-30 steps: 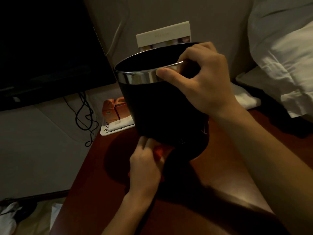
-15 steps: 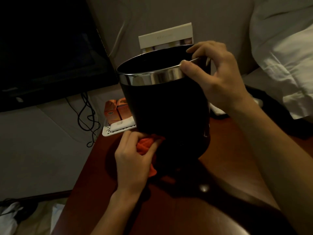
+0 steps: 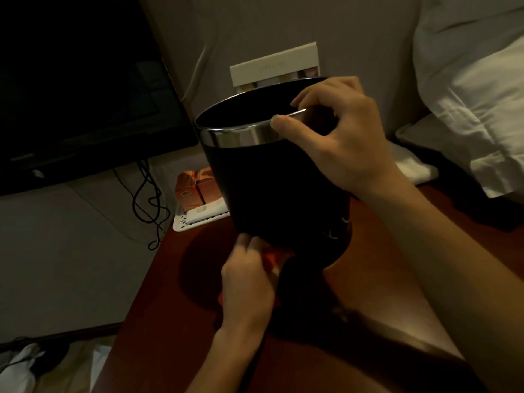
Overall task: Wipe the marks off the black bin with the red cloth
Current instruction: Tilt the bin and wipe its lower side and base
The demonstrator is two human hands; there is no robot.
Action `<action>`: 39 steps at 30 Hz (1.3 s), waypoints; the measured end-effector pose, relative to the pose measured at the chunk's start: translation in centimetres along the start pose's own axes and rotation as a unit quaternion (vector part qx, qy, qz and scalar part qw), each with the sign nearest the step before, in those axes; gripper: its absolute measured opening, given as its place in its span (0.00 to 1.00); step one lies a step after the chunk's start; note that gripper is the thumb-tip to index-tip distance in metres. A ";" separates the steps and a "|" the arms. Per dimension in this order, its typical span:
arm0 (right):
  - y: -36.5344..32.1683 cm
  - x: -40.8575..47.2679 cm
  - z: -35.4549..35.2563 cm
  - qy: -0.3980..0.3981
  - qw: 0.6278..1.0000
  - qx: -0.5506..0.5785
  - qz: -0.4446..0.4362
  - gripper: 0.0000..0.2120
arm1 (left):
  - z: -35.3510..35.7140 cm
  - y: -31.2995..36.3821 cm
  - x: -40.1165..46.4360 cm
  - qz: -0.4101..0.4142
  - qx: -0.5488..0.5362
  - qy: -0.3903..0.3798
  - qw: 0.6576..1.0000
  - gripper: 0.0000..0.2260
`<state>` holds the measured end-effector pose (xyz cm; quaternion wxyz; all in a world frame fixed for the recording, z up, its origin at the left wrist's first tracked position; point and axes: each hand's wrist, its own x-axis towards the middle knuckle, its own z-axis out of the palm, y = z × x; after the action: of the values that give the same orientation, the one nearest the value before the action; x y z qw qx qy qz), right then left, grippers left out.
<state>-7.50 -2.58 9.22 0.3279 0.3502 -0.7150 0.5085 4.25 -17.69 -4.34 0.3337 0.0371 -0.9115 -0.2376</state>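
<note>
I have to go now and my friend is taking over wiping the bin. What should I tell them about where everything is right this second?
Right hand: grips the shiny metal rim of the round black bin, thumb outside, fingers inside, tilting it on the reddish-brown wooden table.
Left hand: holds the bunched red cloth against the bin's lower side, near its base.
Done: cannot tell how many marks are gone; the bin is too dark to see.
Left: keep wiping around the lower wall, turn the bin, check for marks in better light.

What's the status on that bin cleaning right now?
Right hand grips black bin rim. Left hand presses red cloth low on it. Nothing in the way.
</note>
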 end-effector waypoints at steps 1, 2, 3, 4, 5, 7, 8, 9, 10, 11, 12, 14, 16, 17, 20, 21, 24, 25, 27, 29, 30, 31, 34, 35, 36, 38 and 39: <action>0.0 0.0 0.0 0.005 1.000 -0.003 -0.002 0.21 | -0.6 0.6 0.8 -0.006 -0.012 0.041 0.999 0.15; -0.1 0.0 0.1 0.008 1.000 -0.003 -0.002 0.21 | -1.2 1.0 1.6 -0.008 -0.027 0.075 0.997 0.13; -0.1 0.0 0.1 0.011 1.000 -0.002 0.000 0.21 | -1.6 1.3 2.2 -0.005 -0.039 0.094 0.995 0.13; -0.1 0.0 0.2 0.012 1.000 0.001 0.002 0.21 | -1.8 1.5 2.6 -0.001 -0.047 0.101 0.994 0.13; -0.1 0.0 0.2 0.012 1.000 0.003 0.003 0.21 | -1.7 1.5 2.6 0.003 -0.051 0.099 0.994 0.13; 0.0 0.0 0.2 0.016 1.000 0.002 0.002 0.21 | -0.9 1.0 1.9 0.002 -0.053 0.075 0.996 0.14; 0.1 0.0 0.2 0.016 1.000 0.000 0.002 0.21 | -0.4 0.6 1.3 0.004 -0.043 0.051 0.998 0.15; 0.0 0.0 0.3 0.015 1.000 -0.002 0.002 0.22 | 0.3 0.1 0.6 0.007 -0.033 0.016 0.999 0.16; -0.1 -0.1 0.4 0.013 1.000 -0.003 0.002 0.22 | 0.9 -0.4 0.0 0.007 -0.030 -0.024 0.999 0.18; -0.1 0.0 0.3 0.008 1.000 -0.005 0.002 0.23 | 1.4 -0.7 -0.5 0.006 -0.028 -0.058 0.998 0.18; 0.0 0.0 0.2 0.000 1.000 -0.008 0.000 0.23 | 1.6 -0.9 -0.6 0.006 -0.019 -0.077 0.997 0.18; 0.4 0.3 -0.5 -0.029 1.000 -0.009 -0.003 0.23 | 1.4 -1.1 -0.3 0.004 -0.010 -0.081 0.997 0.18; 1.0 0.5 -1.7 -0.056 0.998 -0.005 0.005 0.21 | 0.6 -1.1 -0.1 -0.021 -0.020 -0.063 0.998 0.17; 1.3 0.6 -2.1 -0.066 0.998 -0.003 0.010 0.19 | 0.2 -1.1 0.0 -0.036 -0.018 -0.046 0.998 0.17; 1.5 0.8 -2.5 -0.076 0.997 -0.007 0.014 0.14 | -0.6 -1.5 0.0 -0.071 -0.024 -0.003 0.997 0.16; 1.3 0.8 -2.4 -0.075 0.997 -0.010 0.012 0.15 | -0.8 -1.7 0.0 -0.077 -0.027 0.005 0.997 0.15; 0.2 0.4 -1.3 -0.051 0.998 -0.032 -0.016 0.20 | -1.4 -2.2 0.3 -0.085 -0.022 0.027 0.996 0.11; -0.2 0.4 -1.0 -0.040 0.998 -0.042 -0.030 0.22 | -1.7 -2.5 0.3 -0.089 -0.026 0.033 0.995 0.11; -0.5 0.3 -0.8 -0.038 0.997 -0.053 -0.050 0.23 | -2.2 -2.9 0.5 -0.109 -0.055 0.049 0.991 0.11; -0.1 0.5 -1.4 -0.069 0.997 -0.032 -0.032 0.21 | -2.5 -3.1 0.6 -0.141 -0.105 0.070 0.982 0.12; 0.1 0.6 -1.8 -0.082 0.996 -0.016 -0.017 0.20 | -2.5 -3.1 0.7 -0.148 -0.128 0.081 0.977 0.12; 0.4 0.7 -2.1 -0.084 0.996 -0.005 -0.008 0.18 | -2.5 -2.9 0.7 -0.147 -0.146 0.086 0.975 0.12; 0.7 0.7 -1.8 -0.051 0.999 -0.003 -0.017 0.17 | -2.2 -2.1 0.7 -0.113 -0.163 0.086 0.976 0.11; 0.5 0.6 -1.4 -0.037 0.999 -0.011 -0.022 0.18 | -2.1 -1.8 0.8 -0.102 -0.164 0.092 0.977 0.11; 0.2 0.5 -0.9 -0.022 0.999 -0.023 -0.026 0.20 | -1.9 -1.6 1.0 -0.094 -0.168 0.099 0.976 0.10; -0.3 0.2 -0.2 0.007 0.999 -0.045 -0.028 0.23 | -1.5 -1.0 1.4 -0.088 -0.180 0.103 0.974 0.09; -0.5 0.0 0.1 0.016 0.998 -0.053 -0.026 0.23 | -1.3 -0.6 1.5 -0.083 -0.181 0.098 0.975 0.10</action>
<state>-7.08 -2.82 9.47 0.3704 0.3425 -0.7261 0.4671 3.80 -19.10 -2.88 0.4014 0.0744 -0.8103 -0.4205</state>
